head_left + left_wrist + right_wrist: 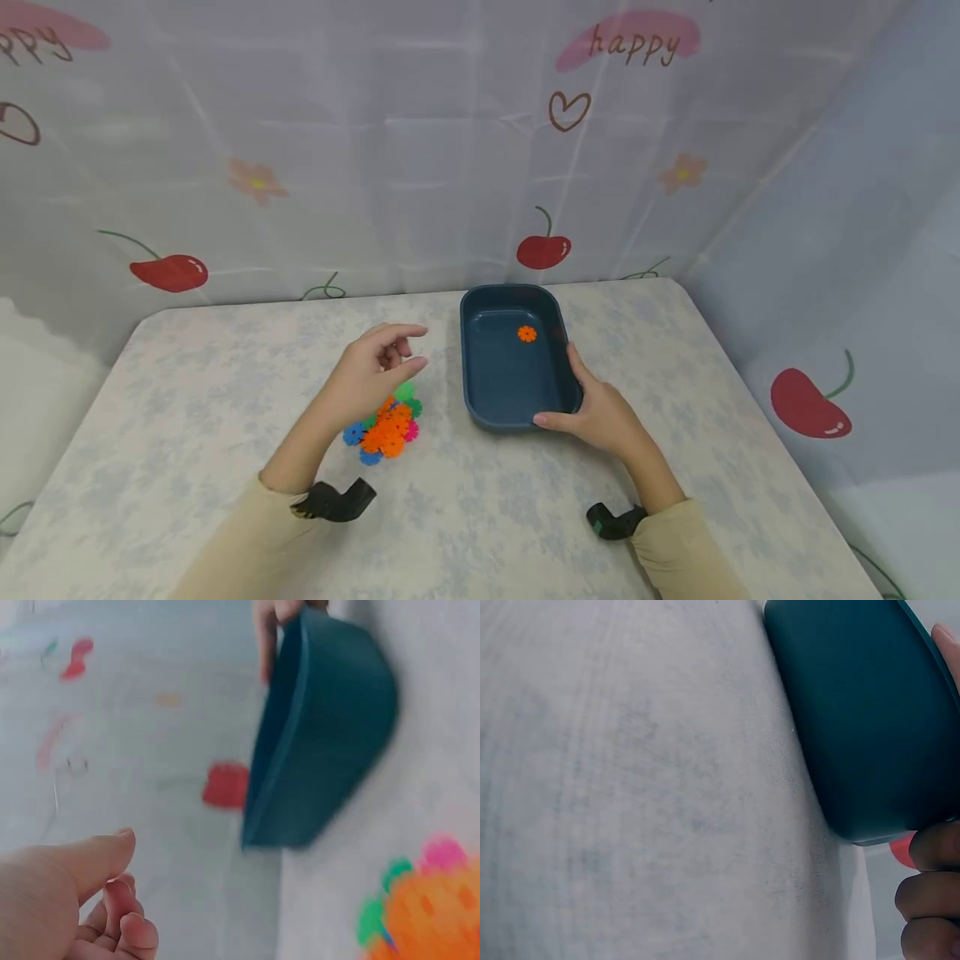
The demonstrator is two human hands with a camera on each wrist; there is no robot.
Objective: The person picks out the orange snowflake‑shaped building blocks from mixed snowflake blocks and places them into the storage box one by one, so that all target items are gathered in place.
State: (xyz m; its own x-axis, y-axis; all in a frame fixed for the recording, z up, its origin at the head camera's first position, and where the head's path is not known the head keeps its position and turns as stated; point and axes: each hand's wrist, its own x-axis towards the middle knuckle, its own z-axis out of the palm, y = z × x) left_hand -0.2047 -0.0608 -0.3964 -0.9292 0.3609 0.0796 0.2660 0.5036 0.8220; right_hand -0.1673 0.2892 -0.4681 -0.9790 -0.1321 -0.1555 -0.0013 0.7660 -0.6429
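Observation:
A dark blue-green rectangular bin (501, 367) sits at the back middle of the table, and one orange flower-shaped plastic piece (527, 334) lies in it. At its near right corner my right hand (600, 412) grips the bin, thumb at the front rim and fingers along the right side. My left hand (375, 371) hovers left of the bin with nothing in it, its thumb and forefinger apart. Just below that hand lies a heap of flower-shaped pieces (390, 431) in orange, blue, green and pink. In the left wrist view the heap (435, 911) shows blurred at the lower right.
A pale, mottled cloth (487, 517) covers the table. Behind the table hangs a white curtain (420, 167) printed with cherries and flowers, and another stretch runs along the right side. Black wrist cameras (337, 502) are strapped to both forearms.

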